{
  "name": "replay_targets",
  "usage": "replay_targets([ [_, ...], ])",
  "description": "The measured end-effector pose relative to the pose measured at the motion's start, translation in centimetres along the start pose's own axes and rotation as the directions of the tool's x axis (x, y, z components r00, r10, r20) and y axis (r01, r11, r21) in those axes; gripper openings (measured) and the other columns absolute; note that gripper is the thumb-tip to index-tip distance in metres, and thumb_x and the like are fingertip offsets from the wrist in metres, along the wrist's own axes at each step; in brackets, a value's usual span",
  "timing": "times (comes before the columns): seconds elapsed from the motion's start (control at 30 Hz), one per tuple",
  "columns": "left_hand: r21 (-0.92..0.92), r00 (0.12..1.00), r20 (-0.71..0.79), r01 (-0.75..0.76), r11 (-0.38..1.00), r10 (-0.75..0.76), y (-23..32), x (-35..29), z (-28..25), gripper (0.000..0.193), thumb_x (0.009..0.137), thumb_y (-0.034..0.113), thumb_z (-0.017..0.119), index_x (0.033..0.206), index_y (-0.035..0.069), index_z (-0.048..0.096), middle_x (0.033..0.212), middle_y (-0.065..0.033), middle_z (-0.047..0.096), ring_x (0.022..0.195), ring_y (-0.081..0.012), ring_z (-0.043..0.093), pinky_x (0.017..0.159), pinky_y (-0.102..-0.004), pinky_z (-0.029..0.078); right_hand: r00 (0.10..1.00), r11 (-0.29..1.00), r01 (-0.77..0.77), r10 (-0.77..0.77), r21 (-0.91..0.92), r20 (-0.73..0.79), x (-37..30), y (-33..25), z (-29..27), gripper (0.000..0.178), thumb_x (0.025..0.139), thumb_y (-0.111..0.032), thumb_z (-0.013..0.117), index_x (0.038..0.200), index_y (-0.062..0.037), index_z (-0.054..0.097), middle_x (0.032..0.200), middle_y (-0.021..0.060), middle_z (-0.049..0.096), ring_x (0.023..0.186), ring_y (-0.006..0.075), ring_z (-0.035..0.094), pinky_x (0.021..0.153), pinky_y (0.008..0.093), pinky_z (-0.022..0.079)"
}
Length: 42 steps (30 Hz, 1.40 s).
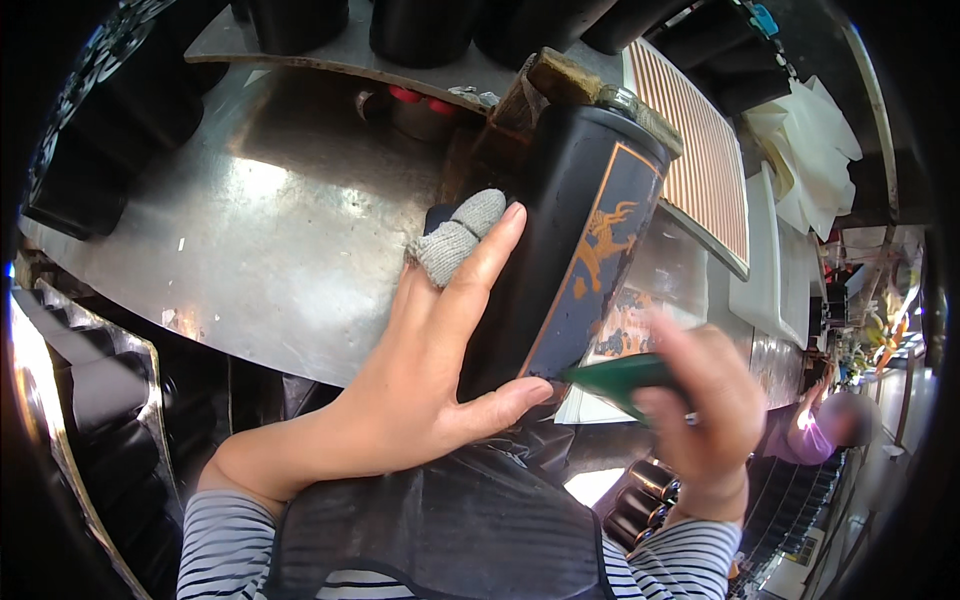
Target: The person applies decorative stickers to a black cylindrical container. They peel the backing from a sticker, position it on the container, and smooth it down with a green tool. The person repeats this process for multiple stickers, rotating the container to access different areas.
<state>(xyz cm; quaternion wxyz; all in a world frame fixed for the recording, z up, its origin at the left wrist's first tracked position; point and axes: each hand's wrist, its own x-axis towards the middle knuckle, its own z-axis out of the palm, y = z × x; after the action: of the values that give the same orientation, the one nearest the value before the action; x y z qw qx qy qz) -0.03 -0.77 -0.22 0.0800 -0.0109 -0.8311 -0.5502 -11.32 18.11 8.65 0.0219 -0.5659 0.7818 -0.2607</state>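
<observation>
A black cylinder (530, 240) lies tilted in front of me, its far end on a worn wooden support. Along its right side runs a dark panel (590, 260) with an orange border and an orange figure. My left hand (430, 350) grips the cylinder's left side, index finger stretched along it and thumb across the near end. Grey knitted covers (462, 235) sit on some of its fingers. My right hand (700, 410), blurred by motion, is closed round a green pointed scraper (620, 382). The scraper's tip is at the panel's lower edge, close to my left thumb.
A metal worktable (300, 230) spreads to the left, with black cylinders (420, 30) on a raised shelf behind. To the right are a striped sheet (695, 150), a white tray (770, 270) and crumpled pale paper (810, 150). A person in purple (805, 435) is farther right.
</observation>
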Motion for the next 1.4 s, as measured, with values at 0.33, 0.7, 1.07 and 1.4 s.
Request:
replay_targets([
  [0.33, -0.39, 0.924, -0.372, -0.064, 0.919, -0.093, -1.7, -3.4, -0.4, 0.046, 0.092, 0.007, 0.045, 0.136, -0.001, 0.038, 0.136, -0.0151, 0.045, 0.122, -0.023, 0.046, 0.104, -0.0335, 0.032, 0.924, 0.815, 0.378, -0.365, -0.439, 0.116, 0.9, -0.6, 3.2, 0.028, 0.08, -0.002, 0.062, 0.108, -0.0018, 0.063, 0.097, 0.0084, 0.066, 0.079, 0.017, 0.064, 0.071, 0.029, 0.051],
  [0.7, -0.178, 0.934, -0.344, 0.041, 0.983, -0.101, -1.9, -3.1, -0.9, 0.046, 0.082, -0.006, 0.04, 0.126, 0.0, 0.052, 0.128, -0.0121, 0.054, 0.103, -0.0185, 0.054, 0.094, -0.028, 0.038, 0.922, 0.82, 0.377, -0.376, -0.43, 0.091, -0.3, 0.5, 3.1, 0.018, 0.086, -0.004, 0.059, 0.102, -0.0052, 0.064, 0.096, 0.0045, 0.067, 0.079, 0.0124, 0.066, 0.065, 0.0252, 0.052],
  [1.07, 0.302, 0.973, -0.175, 0.201, 0.932, -0.153, 0.6, -2.8, -0.1, 0.106, 0.056, 0.033, 0.085, 0.139, -0.001, 0.029, 0.138, -0.0175, 0.038, 0.131, -0.0326, 0.032, 0.11, -0.0391, 0.022, 0.943, 0.871, 0.295, -0.331, -0.394, -0.026, -1.4, 3.1, 3.3, 0.024, 0.09, -0.017, 0.056, 0.107, -0.0012, 0.058, 0.097, 0.0048, 0.063, 0.082, 0.0133, 0.061, 0.07, 0.0233, 0.051],
  [1.4, 0.391, 0.989, -0.133, 0.118, 0.913, -0.07, -0.3, -1.4, 1.8, 0.101, 0.063, 0.035, 0.081, 0.14, -0.003, 0.028, 0.137, -0.0204, 0.039, 0.137, -0.0428, 0.018, 0.106, -0.0606, 0.003, 0.846, 0.845, 0.507, -0.526, -0.172, -0.092, -2.9, 2.5, 4.2, 0.02, 0.083, -0.005, 0.061, 0.103, -0.0023, 0.063, 0.091, 0.0048, 0.067, 0.077, 0.0133, 0.064, 0.066, 0.0216, 0.052],
])
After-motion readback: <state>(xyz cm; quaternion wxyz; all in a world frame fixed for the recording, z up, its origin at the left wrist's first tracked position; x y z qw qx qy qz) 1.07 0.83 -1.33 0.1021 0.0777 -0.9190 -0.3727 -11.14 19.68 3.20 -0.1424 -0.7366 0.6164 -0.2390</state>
